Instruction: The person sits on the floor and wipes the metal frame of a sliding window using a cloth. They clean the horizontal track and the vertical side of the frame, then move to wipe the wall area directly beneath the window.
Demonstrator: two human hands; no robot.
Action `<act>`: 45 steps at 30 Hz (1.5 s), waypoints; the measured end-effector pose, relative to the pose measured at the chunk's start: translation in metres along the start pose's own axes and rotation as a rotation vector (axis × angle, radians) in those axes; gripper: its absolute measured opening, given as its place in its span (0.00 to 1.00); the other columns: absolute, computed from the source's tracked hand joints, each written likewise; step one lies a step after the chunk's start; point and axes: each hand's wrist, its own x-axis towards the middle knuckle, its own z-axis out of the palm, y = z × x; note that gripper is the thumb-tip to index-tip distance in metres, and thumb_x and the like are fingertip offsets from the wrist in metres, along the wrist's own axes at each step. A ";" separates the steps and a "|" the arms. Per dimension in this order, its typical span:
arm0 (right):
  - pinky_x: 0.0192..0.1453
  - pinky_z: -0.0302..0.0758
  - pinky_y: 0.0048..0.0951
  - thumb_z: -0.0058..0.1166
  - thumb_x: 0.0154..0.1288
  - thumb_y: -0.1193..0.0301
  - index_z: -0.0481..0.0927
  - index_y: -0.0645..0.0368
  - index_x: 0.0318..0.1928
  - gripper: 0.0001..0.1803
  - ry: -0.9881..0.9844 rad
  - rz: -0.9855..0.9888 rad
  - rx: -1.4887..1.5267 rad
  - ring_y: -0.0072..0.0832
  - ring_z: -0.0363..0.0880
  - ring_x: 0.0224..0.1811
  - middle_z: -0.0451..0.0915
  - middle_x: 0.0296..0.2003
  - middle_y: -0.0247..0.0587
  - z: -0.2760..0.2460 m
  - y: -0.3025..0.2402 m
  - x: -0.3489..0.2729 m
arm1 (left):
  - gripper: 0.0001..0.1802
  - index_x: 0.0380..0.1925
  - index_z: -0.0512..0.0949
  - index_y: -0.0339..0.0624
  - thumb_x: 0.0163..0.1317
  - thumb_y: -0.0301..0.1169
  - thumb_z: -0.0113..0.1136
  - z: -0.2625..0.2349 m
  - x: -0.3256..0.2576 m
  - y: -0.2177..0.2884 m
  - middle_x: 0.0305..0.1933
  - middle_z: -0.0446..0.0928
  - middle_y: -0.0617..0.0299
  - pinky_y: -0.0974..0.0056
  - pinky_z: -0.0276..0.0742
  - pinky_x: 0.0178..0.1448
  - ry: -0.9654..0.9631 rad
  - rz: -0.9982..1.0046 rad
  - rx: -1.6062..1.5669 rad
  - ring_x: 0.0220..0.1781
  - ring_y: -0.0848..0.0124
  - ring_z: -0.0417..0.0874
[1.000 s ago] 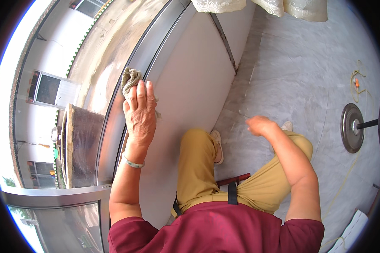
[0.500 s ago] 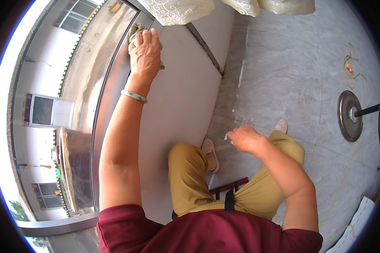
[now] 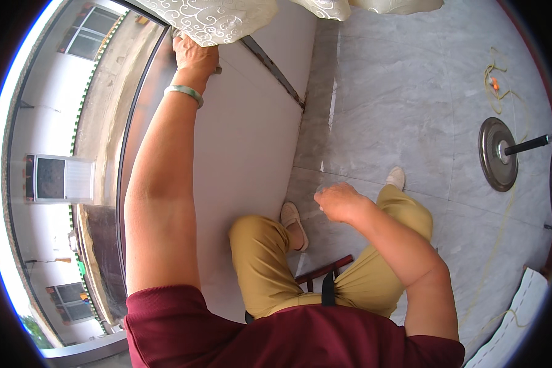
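Head cam — L fisheye; wide, downward

Window ledge: left of us, under our left hand
Curtain: ahead, partly covering that hand
Stool: between our legs
Stand base: floor, our right
Rope: beyond the base

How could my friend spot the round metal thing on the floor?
Find the grey floor and go to its right side. There, below a tangled yellow cord in the picture, is the round metal disc. Unlike the limp cord, it is dark, shiny and has a black pole sticking out from its middle.
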 end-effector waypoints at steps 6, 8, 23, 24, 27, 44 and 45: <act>0.55 0.77 0.44 0.51 0.67 0.73 0.80 0.59 0.49 0.12 -0.060 0.068 0.000 0.43 0.81 0.54 0.83 0.48 0.46 -0.003 0.016 0.001 | 0.27 0.58 0.72 0.39 0.55 0.27 0.61 -0.027 -0.038 0.004 0.57 0.72 0.55 0.52 0.74 0.55 0.087 -0.046 -0.019 0.59 0.56 0.73; 0.54 0.78 0.45 0.51 0.70 0.69 0.79 0.58 0.51 0.12 -0.086 0.072 -0.020 0.44 0.81 0.54 0.83 0.47 0.47 -0.002 0.018 0.006 | 0.29 0.59 0.70 0.37 0.55 0.29 0.62 -0.042 -0.062 0.003 0.58 0.72 0.54 0.53 0.74 0.55 0.148 -0.050 -0.034 0.59 0.56 0.74; 0.59 0.75 0.46 0.49 0.73 0.66 0.77 0.58 0.58 0.17 -0.129 0.139 0.004 0.50 0.78 0.58 0.81 0.52 0.54 -0.010 0.022 0.015 | 0.29 0.62 0.70 0.32 0.57 0.21 0.53 -0.169 -0.273 0.007 0.64 0.72 0.44 0.47 0.62 0.72 0.100 -0.211 -0.189 0.66 0.48 0.72; 0.59 0.75 0.46 0.49 0.73 0.66 0.77 0.58 0.58 0.17 -0.114 0.136 0.003 0.50 0.77 0.58 0.80 0.53 0.54 -0.007 0.022 0.017 | 0.28 0.63 0.70 0.33 0.59 0.19 0.52 -0.178 -0.285 0.006 0.65 0.72 0.44 0.49 0.66 0.71 0.093 -0.216 -0.199 0.66 0.46 0.72; 0.61 0.74 0.45 0.49 0.73 0.65 0.77 0.57 0.58 0.17 -0.089 0.140 0.004 0.50 0.76 0.60 0.80 0.55 0.53 0.002 0.034 0.019 | 0.33 0.64 0.70 0.38 0.56 0.21 0.63 -0.201 -0.318 0.006 0.66 0.70 0.47 0.50 0.68 0.69 0.065 -0.303 -0.291 0.65 0.47 0.72; 0.67 0.71 0.41 0.51 0.72 0.63 0.75 0.55 0.63 0.22 -0.167 0.189 -0.050 0.48 0.73 0.65 0.77 0.61 0.51 0.024 0.047 0.049 | 0.38 0.61 0.72 0.44 0.45 0.25 0.73 -0.331 -0.515 0.013 0.61 0.69 0.55 0.50 0.59 0.69 -0.261 -0.606 -0.108 0.65 0.54 0.69; 0.67 0.71 0.41 0.51 0.72 0.63 0.75 0.55 0.63 0.22 -0.162 0.178 -0.049 0.48 0.73 0.65 0.77 0.61 0.51 0.025 0.048 0.050 | 0.39 0.62 0.71 0.43 0.45 0.24 0.73 -0.335 -0.516 0.014 0.61 0.68 0.54 0.49 0.59 0.70 -0.273 -0.602 -0.108 0.66 0.53 0.68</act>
